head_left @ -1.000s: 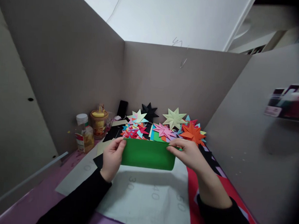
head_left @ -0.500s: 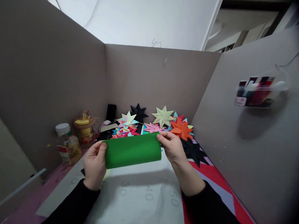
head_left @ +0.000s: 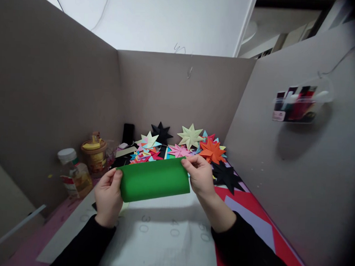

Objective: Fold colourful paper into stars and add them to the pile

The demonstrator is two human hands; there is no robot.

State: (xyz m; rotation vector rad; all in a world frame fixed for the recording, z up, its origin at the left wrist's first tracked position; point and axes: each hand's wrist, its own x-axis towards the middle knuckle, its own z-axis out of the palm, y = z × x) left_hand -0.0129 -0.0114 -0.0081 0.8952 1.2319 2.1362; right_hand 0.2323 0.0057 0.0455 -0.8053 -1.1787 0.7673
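At eight o'clock, the bottle label (head_left: 70,188) is too blurred to read; at five, the right sleeve (head_left: 243,241) runs out of view. Green paper (head_left: 156,181), at seven, hides part of the star pile (head_left: 146,154).

The pink tabletop (head_left: 28,240) is covered at six o'clock by a white numbered sheet (head_left: 161,244). A bottle (head_left: 75,175) and a lidded jar (head_left: 96,159) are set at ten, paper stars (head_left: 191,136) are heaped around twelve to one, and red paper (head_left: 252,204) is spread at four.
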